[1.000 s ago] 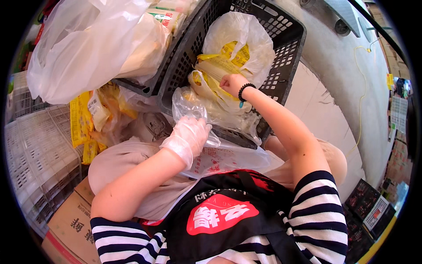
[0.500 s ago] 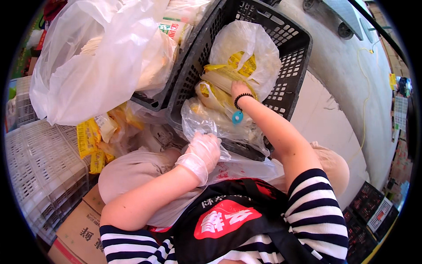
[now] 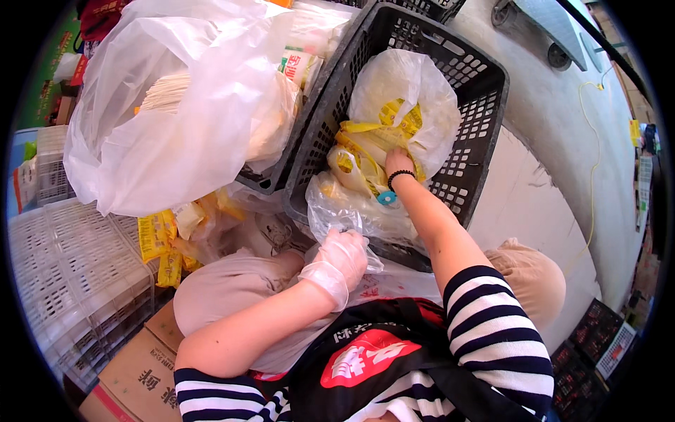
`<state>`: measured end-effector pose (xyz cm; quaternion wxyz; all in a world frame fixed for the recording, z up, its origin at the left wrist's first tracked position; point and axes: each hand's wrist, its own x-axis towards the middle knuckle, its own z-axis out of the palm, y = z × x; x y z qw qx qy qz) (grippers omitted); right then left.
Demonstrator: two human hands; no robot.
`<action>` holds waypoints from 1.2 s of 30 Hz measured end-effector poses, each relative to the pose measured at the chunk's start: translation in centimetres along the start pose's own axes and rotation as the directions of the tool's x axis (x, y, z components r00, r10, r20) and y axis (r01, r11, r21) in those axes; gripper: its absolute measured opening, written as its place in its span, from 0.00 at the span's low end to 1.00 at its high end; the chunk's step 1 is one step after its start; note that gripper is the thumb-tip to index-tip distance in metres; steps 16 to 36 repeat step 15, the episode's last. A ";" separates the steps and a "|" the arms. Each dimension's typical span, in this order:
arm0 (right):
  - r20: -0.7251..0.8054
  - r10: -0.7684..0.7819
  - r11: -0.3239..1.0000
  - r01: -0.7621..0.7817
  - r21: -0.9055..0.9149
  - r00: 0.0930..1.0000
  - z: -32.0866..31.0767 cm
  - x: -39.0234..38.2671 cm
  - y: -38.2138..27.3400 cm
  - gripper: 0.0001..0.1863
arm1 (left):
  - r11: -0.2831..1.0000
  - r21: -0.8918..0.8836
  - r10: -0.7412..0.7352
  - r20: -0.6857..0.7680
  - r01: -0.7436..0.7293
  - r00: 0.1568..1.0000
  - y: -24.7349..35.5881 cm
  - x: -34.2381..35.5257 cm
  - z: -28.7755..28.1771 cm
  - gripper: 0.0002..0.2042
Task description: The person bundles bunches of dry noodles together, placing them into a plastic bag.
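My left hand (image 3: 342, 254), in a clear thin glove, is closed on the gathered edge of a clear plastic bag (image 3: 330, 204) at the near side of a black plastic crate (image 3: 478, 126). Bare, with a dark beaded band and a blue tag at the wrist, my right hand (image 3: 399, 163) reaches into the crate. Its fingers are curled at the end of a yellow-and-clear packet (image 3: 373, 137) with pale contents; the fingertips are partly hidden. Behind that packet lies a cloudy plastic bag (image 3: 429, 84) with yellow printed wrapping showing inside.
Left of the crate, a big translucent bag (image 3: 169, 148) holds pale, thin sticks or noodles. Yellow packets (image 3: 158, 235) lie below it, beside white plastic baskets (image 3: 70, 260). A cardboard box (image 3: 137, 376) stands at lower left, and a wheeled cart (image 3: 541, 28) is at far right.
The whole view has shifted a little, so crate and bags sit lower and further right. Both hands keep their places at the bag and the packet.
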<state>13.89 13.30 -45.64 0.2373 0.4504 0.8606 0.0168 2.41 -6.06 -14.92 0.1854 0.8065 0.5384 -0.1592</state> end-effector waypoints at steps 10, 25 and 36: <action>0.237 -0.023 0.887 -0.089 0.453 0.971 -5.4 -1.1 3.7 0.26 | 0.996 0.091 0.016 -0.050 -0.012 0.999 0.2 -0.1 0.2 0.09; 0.320 -0.170 0.860 -0.018 0.509 0.932 -7.2 -0.4 4.9 0.29 | 0.999 0.052 0.005 -0.041 -0.003 0.999 0.3 -0.2 -0.1 0.10; 0.320 -0.170 0.860 -0.018 0.509 0.932 -7.2 -0.4 4.9 0.29 | 0.999 0.052 0.005 -0.041 -0.003 0.999 0.3 -0.2 -0.1 0.10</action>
